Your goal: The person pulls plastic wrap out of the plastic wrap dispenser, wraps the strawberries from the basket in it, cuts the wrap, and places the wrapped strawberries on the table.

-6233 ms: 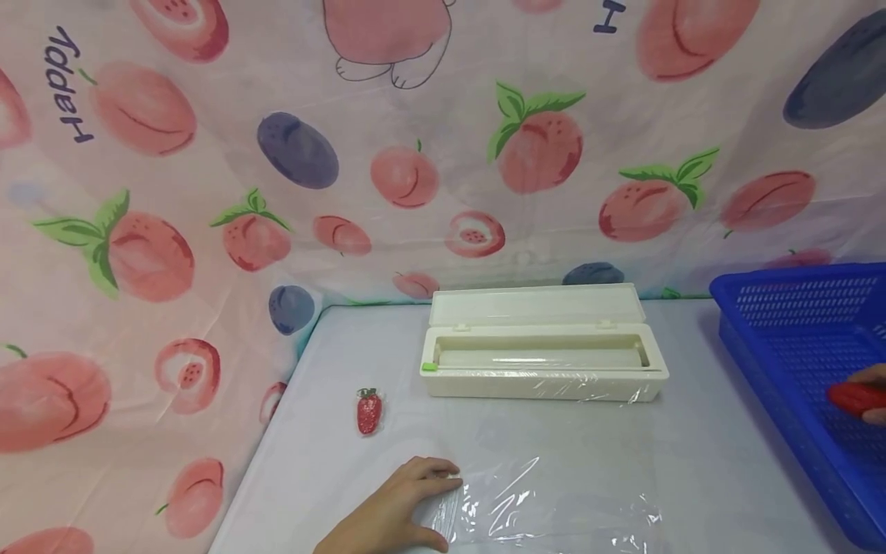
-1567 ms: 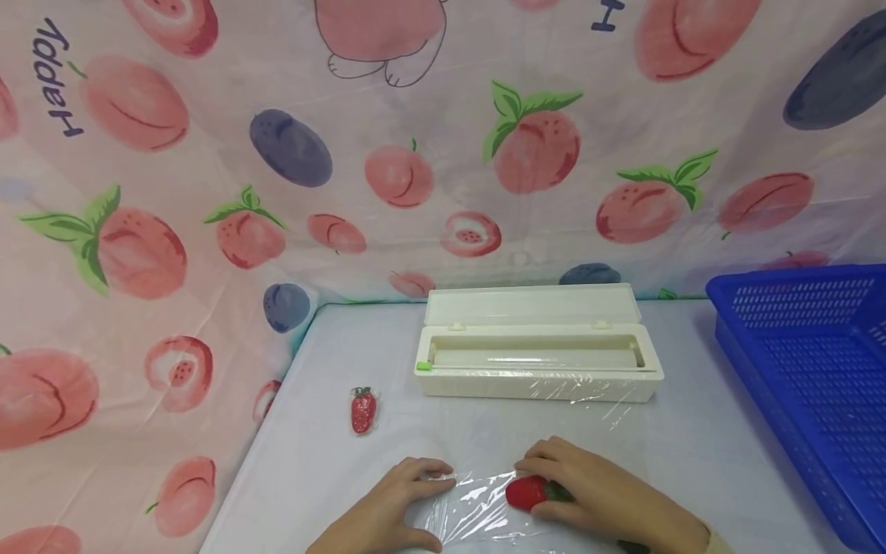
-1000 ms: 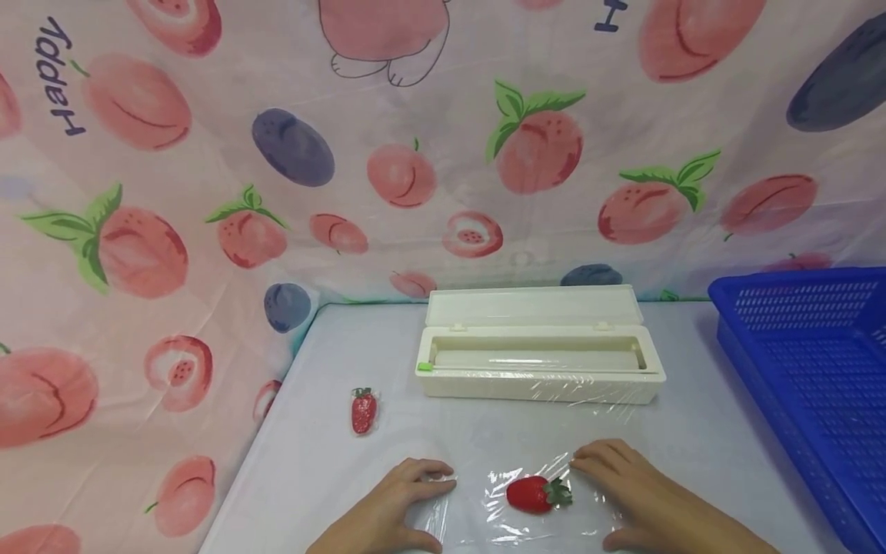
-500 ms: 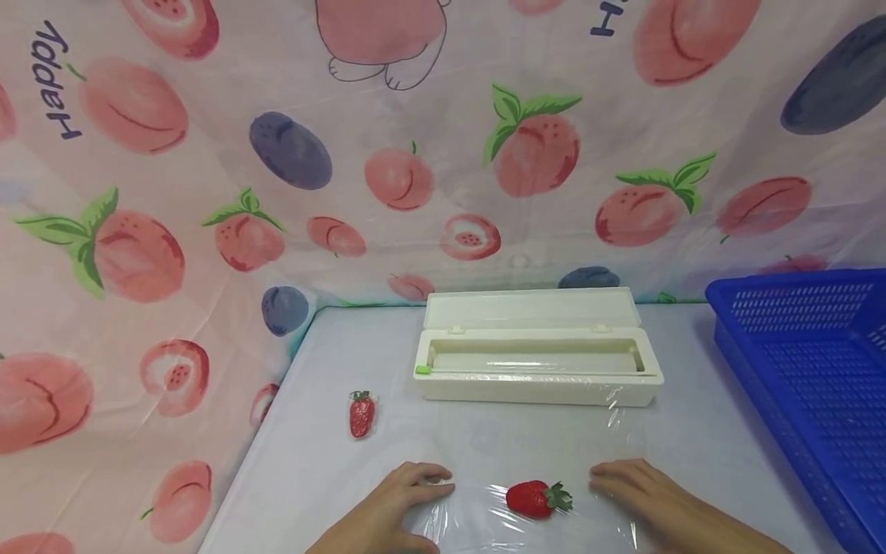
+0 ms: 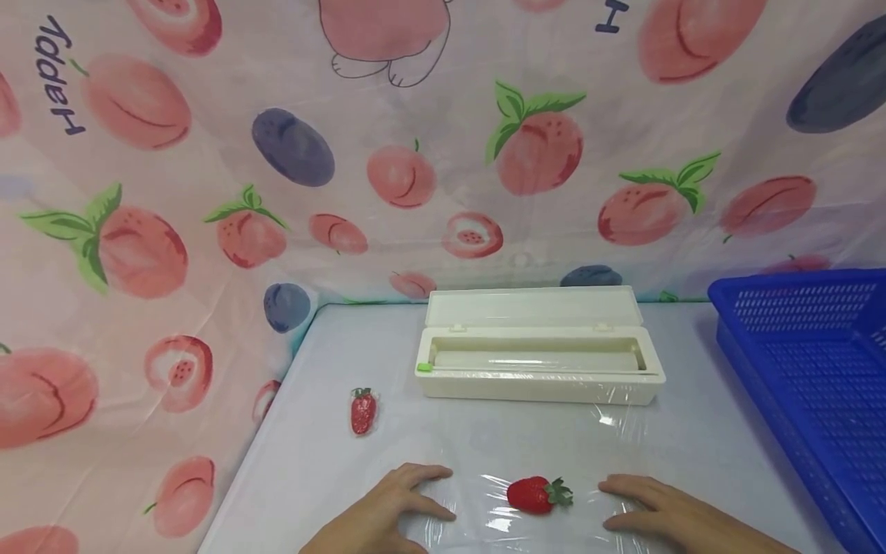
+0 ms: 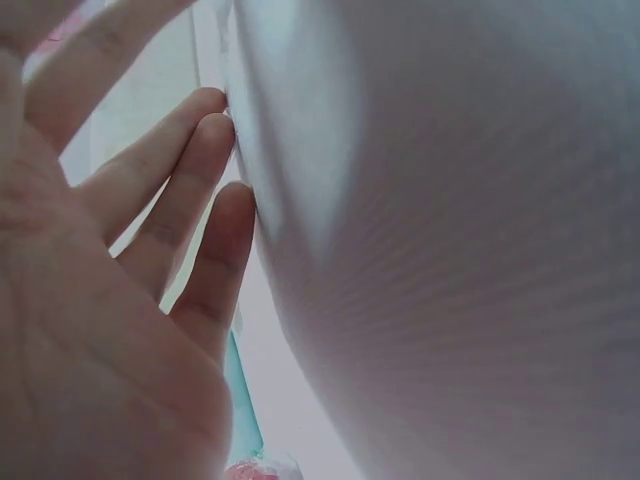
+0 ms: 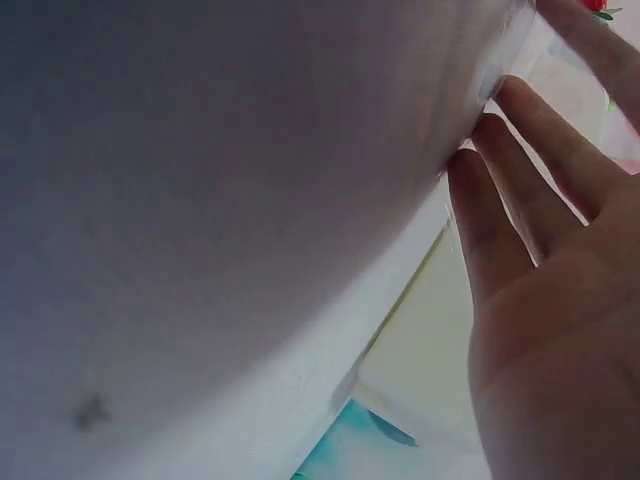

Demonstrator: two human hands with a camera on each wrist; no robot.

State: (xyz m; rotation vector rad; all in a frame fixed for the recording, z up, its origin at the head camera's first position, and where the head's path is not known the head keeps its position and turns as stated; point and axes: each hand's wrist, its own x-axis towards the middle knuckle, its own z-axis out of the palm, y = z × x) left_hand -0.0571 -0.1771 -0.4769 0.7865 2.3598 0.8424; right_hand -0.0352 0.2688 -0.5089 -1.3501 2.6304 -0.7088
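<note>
A red strawberry [image 5: 531, 495] with green leaves lies on its side on a sheet of clear cling film [image 5: 500, 525], leaves pointing right. The film runs forward over the front of a cream cling film dispenser [image 5: 540, 389], whose lid stands raised. At the film's left edge my left hand [image 5: 381, 512] rests with fingers spread; its fingertips touch the surface in the left wrist view. My right hand [image 5: 667, 509] is at the film's right edge, fingers extended and apart from the strawberry. In the right wrist view its fingertips [image 7: 468, 165] meet the surface.
A second strawberry [image 5: 363, 413], wrapped in clear film, lies on the white table at the left. The blue plastic basket [image 5: 751, 377] stands at the right edge. Behind the table hangs a fruit-print cloth [image 5: 415, 108].
My right hand brought the strawberry from the basket, laid it on the film and let go. It then shifted right to the film's edge. My left fingers have spread a little.
</note>
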